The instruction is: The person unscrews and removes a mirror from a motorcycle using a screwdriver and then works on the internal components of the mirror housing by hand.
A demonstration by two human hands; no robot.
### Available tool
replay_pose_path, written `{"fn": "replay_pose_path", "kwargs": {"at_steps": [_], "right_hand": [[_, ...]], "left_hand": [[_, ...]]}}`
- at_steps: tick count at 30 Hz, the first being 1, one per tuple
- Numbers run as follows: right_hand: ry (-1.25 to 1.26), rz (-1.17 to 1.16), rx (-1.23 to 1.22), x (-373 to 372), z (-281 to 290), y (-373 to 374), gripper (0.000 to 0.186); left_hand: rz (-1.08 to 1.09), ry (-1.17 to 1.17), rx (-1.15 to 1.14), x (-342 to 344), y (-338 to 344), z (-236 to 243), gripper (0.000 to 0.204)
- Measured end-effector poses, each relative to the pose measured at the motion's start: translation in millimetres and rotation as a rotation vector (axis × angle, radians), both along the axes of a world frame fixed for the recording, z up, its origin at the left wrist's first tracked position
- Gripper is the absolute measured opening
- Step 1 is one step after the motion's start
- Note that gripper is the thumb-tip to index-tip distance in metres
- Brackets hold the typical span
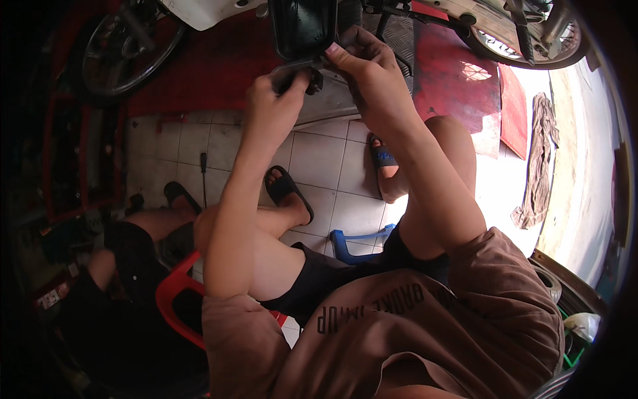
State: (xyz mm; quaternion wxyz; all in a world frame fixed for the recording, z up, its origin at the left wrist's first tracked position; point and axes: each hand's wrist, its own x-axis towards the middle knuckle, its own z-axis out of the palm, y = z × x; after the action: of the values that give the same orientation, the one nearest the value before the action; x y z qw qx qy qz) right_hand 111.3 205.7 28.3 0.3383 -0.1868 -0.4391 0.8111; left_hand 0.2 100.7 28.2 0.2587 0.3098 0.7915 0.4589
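I sit on a low blue stool (345, 243) and both arms reach up to a black motorcycle panel (302, 26) at the top of the view. My left hand (276, 103) is closed around a small dark part at the panel's lower edge. My right hand (365, 66) grips the same lower edge from the right, thumb pressed on a grey bracket (299, 64). What exactly lies inside each fist is hidden.
A motorcycle front wheel (129, 50) stands at top left and a rear wheel (531, 43) at top right. A screwdriver (203, 178) lies on the white tile floor (319, 159). Another person sits on a red chair (174, 292) at left. A rag (538, 159) lies on the right.
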Motion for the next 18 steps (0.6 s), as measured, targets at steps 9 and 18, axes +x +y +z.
{"fn": "replay_pose_path", "kwargs": {"at_steps": [9, 18], "right_hand": [[-0.485, -0.287, 1.009, 9.8, 8.3, 26.6, 0.019], [-0.404, -0.259, 1.066, 7.2, -0.5, 31.2, 0.017]], "left_hand": [[-0.151, -0.45, -0.026, 24.9, -10.5, -10.2, 0.018], [-0.175, -0.845, 0.205, 28.3, -22.2, 1.3, 0.019]]}}
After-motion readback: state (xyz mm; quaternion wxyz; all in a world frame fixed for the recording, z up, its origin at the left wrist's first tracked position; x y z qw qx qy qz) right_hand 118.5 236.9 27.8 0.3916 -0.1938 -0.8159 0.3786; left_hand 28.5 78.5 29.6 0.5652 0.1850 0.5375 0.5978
